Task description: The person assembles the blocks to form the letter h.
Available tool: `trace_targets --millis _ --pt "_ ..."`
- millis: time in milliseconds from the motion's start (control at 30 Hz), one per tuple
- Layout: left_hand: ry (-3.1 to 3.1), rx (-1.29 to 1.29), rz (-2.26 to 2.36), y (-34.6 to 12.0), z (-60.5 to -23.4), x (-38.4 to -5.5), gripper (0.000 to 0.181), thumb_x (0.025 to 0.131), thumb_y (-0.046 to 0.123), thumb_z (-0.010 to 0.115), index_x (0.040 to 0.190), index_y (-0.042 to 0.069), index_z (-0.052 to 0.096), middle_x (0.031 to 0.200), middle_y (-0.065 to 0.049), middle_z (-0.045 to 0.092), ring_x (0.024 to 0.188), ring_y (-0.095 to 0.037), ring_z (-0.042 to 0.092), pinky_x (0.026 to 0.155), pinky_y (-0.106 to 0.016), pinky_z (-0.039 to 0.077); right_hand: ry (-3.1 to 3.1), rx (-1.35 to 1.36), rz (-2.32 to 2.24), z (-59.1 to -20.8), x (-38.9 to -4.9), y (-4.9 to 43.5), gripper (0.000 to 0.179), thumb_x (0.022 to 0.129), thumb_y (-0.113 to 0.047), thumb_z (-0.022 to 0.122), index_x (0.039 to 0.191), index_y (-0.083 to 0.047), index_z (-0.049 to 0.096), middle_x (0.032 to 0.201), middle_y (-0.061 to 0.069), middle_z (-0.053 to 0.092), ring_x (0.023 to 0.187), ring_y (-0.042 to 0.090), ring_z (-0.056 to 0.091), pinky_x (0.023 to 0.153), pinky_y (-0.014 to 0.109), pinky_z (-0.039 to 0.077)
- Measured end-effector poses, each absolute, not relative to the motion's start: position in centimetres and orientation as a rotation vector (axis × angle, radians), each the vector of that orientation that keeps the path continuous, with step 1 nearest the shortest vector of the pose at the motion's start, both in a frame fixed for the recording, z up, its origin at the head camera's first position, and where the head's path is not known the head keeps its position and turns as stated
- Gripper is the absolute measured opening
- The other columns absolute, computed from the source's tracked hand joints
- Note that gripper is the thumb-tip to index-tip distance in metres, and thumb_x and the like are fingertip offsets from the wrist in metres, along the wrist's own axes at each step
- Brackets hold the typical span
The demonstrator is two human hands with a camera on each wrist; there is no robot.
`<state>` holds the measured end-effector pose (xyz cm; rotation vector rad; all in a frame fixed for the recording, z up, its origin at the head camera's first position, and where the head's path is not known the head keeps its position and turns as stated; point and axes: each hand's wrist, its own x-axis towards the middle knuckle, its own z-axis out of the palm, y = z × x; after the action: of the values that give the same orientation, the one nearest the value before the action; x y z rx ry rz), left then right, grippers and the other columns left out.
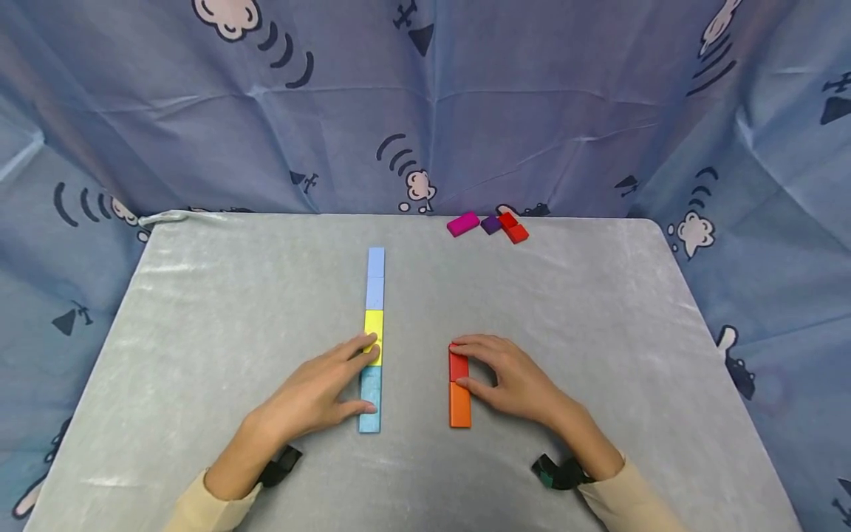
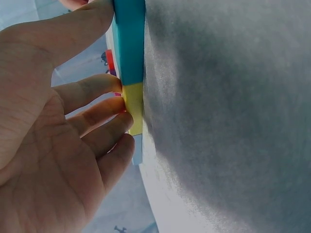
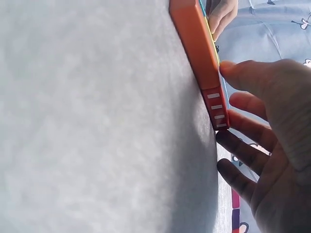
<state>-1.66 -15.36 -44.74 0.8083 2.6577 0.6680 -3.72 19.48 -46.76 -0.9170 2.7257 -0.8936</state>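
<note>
A straight row of flat blocks lies left of centre: two light blue blocks, a yellow block and a teal block. My left hand reaches over it, fingertips on the yellow block and thumb on the teal one. To the right, a red block sits end to end with an orange block. The fingers of my right hand touch the red block's far end, and its thumb rests near the joint with the orange. White marks show on the red block's side in the right wrist view.
At the table's back edge lie a magenta block, a purple block and two red blocks. A grey cloth covers the table. Blue patterned curtains hang behind and at both sides.
</note>
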Motion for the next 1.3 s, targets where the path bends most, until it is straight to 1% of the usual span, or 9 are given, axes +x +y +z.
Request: trace_targets --millis 167,233,433,500,567,700,900,1100,1300 --pt "2.665 0.8 0.668 -15.5 -44.8 -1.6 0.086 0.089 0.042 0.085 0.157 0.004 0.05 0.17 -0.012 0.04 0.158 -0.034 0.04 0.123 -0.054 0.045 2.737 -0.931 -0.865 -46.7 -3.3 19.4 0.057 0.091 -0.033 0.085 0.143 -0.018 0.067 0.152 0.002 0.061 0.139 0.027 0.06 0.115 0.054 0.051" --pt "2.666 0.8 0.665 -15.5 -44.8 -1.6 0.086 0.089 0.042 0.085 0.157 0.004 0.05 0.17 -0.012 0.04 0.158 -0.034 0.04 0.123 -0.054 0.045 2.736 -0.945 -0.844 -46.5 -3.0 19.4 0.062 0.089 -0.038 0.087 0.144 -0.017 0.067 0.155 0.003 0.058 0.141 0.027 0.058 0.116 0.054 0.05" --pt "2.668 0.817 0.671 -15.5 -44.7 -1.7 0.085 0.089 0.042 0.085 0.157 0.003 0.05 0.17 -0.012 0.041 0.158 -0.034 0.041 0.121 -0.054 0.046 2.713 -0.956 -0.743 -45.9 -2.3 19.6 0.087 0.078 -0.061 0.089 0.15 -0.021 0.061 0.164 0.0 0.048 0.149 0.025 0.049 0.12 0.056 0.046" --pt "2.668 0.827 0.672 -15.4 -44.7 -1.7 0.084 0.09 0.04 0.085 0.157 0.003 0.05 0.169 -0.013 0.041 0.157 -0.034 0.041 0.121 -0.053 0.047 2.714 -0.967 -0.702 -45.8 -2.1 19.7 0.095 0.074 -0.066 0.089 0.152 -0.021 0.059 0.166 0.0 0.046 0.15 0.025 0.048 0.12 0.056 0.045" --pt "2.662 0.829 0.671 -15.4 -44.7 -1.8 0.084 0.09 0.04 0.085 0.157 0.004 0.05 0.17 -0.012 0.041 0.158 -0.034 0.041 0.121 -0.052 0.047 2.718 -0.978 -0.663 -45.6 -2.0 19.8 0.098 0.071 -0.066 0.091 0.153 -0.021 0.059 0.166 0.0 0.045 0.15 0.026 0.048 0.121 0.056 0.045" --pt "2.658 0.824 0.669 -15.3 -44.8 -1.8 0.085 0.089 0.041 0.085 0.157 0.004 0.05 0.17 -0.012 0.041 0.158 -0.033 0.04 0.122 -0.052 0.046 2.723 -0.994 -0.613 -45.4 -2.0 19.6 0.099 0.069 -0.064 0.094 0.151 -0.021 0.06 0.165 0.0 0.047 0.148 0.026 0.05 0.121 0.054 0.046" --pt "2.663 0.816 0.652 -15.4 -44.7 -1.8 0.086 0.089 0.045 0.085 0.157 0.004 0.05 0.17 -0.012 0.041 0.158 -0.032 0.041 0.121 -0.051 0.047 2.706 -1.005 -0.586 -45.1 -2.4 19.2 0.096 0.07 -0.062 0.094 0.15 -0.02 0.062 0.164 0.002 0.049 0.147 0.027 0.052 0.121 0.054 0.047" --pt "2.666 0.806 0.664 -15.4 -44.7 -2.0 0.087 0.088 0.043 0.085 0.157 0.004 0.049 0.171 -0.011 0.04 0.158 -0.033 0.04 0.121 -0.052 0.047 2.7 -1.05 -0.602 -45.1 -2.9 19.3 0.091 0.07 -0.06 0.095 0.146 -0.019 0.066 0.162 0.004 0.05 0.147 0.026 0.051 0.12 0.052 0.049" --pt "2.658 0.817 0.668 -15.5 -44.7 -1.6 0.086 0.089 0.041 0.085 0.157 0.004 0.049 0.171 -0.012 0.039 0.158 -0.034 0.041 0.121 -0.053 0.047 2.693 -1.075 -0.613 -45.4 -2.5 19.4 0.088 0.072 -0.059 0.094 0.145 -0.02 0.067 0.161 0.004 0.051 0.146 0.025 0.052 0.117 0.049 0.052"
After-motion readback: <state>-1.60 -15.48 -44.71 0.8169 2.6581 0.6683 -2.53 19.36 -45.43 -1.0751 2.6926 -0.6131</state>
